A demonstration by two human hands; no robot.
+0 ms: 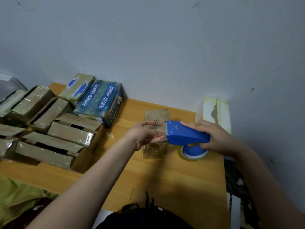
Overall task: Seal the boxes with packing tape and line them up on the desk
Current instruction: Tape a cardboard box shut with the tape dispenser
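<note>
A small brown cardboard box [156,117] with handwriting on top stands on the wooden desk [173,179], right of centre. My right hand [212,135] grips a blue tape dispenser [184,133] over the box, its clear tape roll [192,153] hanging below. My left hand [146,133] pinches the free end of the tape at the dispenser's blade, just above the box. A strip of clear tape [155,150] hangs down the box's near side.
Several taped brown boxes [54,134] are piled on the desk's left part, with a blue printed box [100,103] behind them. A pale worn carton [214,111] stands at the far right against the wall. Green cloth [19,195] lies at the lower left.
</note>
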